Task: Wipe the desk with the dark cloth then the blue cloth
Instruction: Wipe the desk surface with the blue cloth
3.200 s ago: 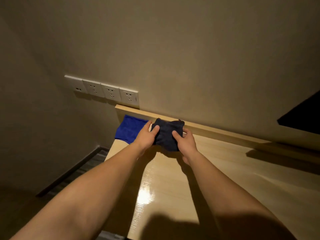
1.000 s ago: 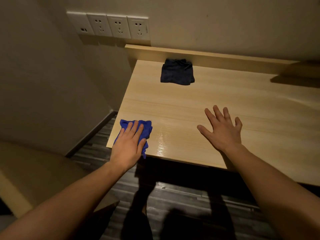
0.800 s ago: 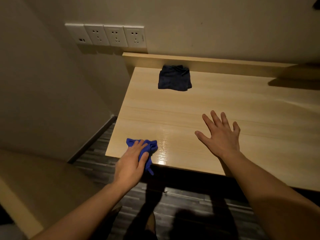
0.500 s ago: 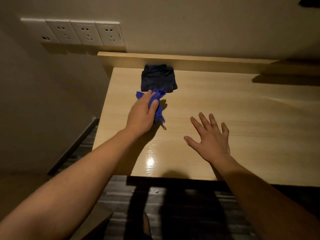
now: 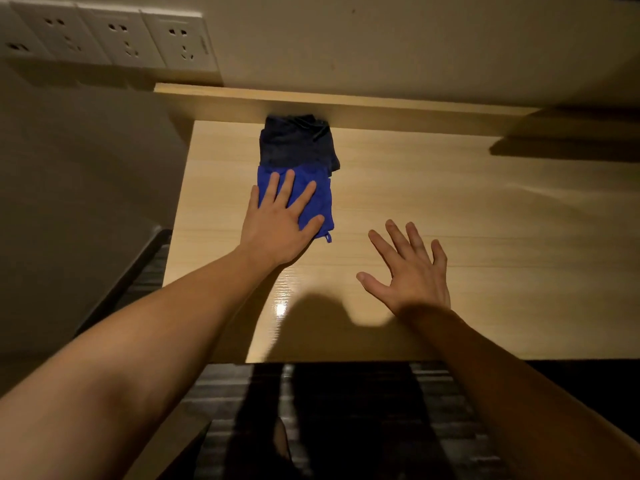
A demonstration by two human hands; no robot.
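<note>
The left hand (image 5: 280,225) lies flat, palm down, on the blue cloth (image 5: 313,197), fingers spread and straight, pressing the cloth onto the desk (image 5: 450,220). The forearm reaches in from the lower left, stretched out over the desk's front edge. The right hand (image 5: 410,271) is open with fingers fanned wide, palm toward the desk, holding nothing; whether it touches the surface or hovers just above it is not clear. Its forearm comes in from the lower right.

The blue cloth sits just in front of the dark cloth (image 5: 294,142), their edges touching or slightly overlapping. The dark cloth is bunched against the raised back ledge (image 5: 398,112) of the desk, toward the desk's left end. A small loop hangs from the blue cloth's near right corner. A row of wall sockets (image 5: 114,39) sits on the wall above and left of the dark cloth. A dark shadow falls on the desk near its front edge, between the two arms, and dark striped flooring (image 5: 346,410) shows below the desk.
</note>
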